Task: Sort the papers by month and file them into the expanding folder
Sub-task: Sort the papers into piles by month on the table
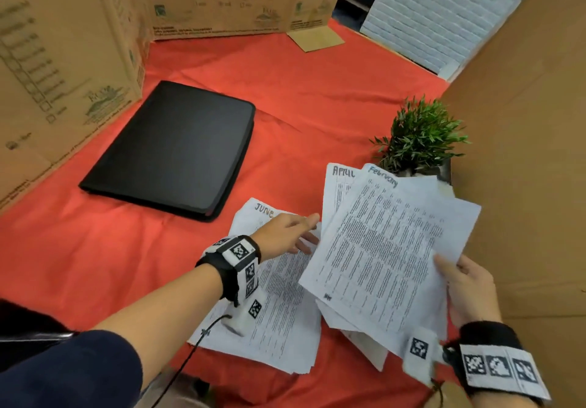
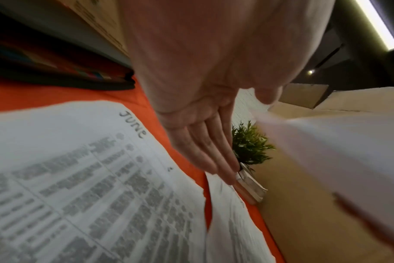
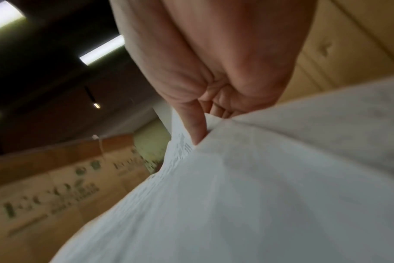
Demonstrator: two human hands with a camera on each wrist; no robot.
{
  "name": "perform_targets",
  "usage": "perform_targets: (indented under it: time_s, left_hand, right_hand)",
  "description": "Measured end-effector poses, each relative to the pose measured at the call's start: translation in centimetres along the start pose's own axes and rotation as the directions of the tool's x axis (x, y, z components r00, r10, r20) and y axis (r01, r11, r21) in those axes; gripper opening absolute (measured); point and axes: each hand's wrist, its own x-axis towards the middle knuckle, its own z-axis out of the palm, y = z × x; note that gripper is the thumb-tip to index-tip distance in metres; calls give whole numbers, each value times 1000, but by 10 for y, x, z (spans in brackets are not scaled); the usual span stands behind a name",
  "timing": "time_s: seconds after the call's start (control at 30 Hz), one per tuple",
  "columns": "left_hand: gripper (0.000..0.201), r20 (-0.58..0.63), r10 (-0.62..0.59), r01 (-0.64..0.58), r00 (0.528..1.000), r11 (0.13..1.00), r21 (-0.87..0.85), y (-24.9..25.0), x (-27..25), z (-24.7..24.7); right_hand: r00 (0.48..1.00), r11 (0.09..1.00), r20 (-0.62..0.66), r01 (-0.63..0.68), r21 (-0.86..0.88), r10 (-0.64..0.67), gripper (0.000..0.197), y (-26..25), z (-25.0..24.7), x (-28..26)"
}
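- Fingers [image 2: 205, 151] of the left hand [image 1: 290, 233] lie straight and held together, gripping nothing; they hover just above the upper right corner of the June pile [image 1: 279, 296], tips pointing toward the raised sheets.
- Right hand [image 1: 469, 290] pinches a fan of papers [image 1: 380, 249] at its near right edge, thumb on top, the other fingers curled beneath as the right wrist view shows.
- Top sheet of that fan reads February [image 1: 382, 177]; behind it an April sheet [image 1: 342, 173] sticks out to the left. The fan's long axis runs from the right hand up and away toward the small potted plant [image 1: 418, 135].
- From the left fingers the fan lies immediately right, its left edge just beside them; this hand looks best placed to draw off the next sheet.
- Expanding folder [image 1: 177, 147], black and closed, lies flat on the red-covered counter [image 1: 95, 265], well apart to the far left, nearer the left hand.
- Count: two hands, one folder, one plant, one pile lying flat, one held fan. Three month headings can be read; the sheets in either stack cannot be counted.
- Cardboard walls [image 1: 63, 58] stand around the counter.
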Motion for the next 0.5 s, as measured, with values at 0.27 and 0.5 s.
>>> perform_targets:
  time_s: [0.27,0.5]
  left_hand:
    - [13,-51,-38,58,998,872,487,-28,32,46]
    - [13,-92,-66,113,994,669,735,-33,50,85]
  right_hand:
    - [955,955,-94,-287,-72,280,17,107,-7,2]
    - [941,957,-177,-288,33,289,17,129,-28,-8]
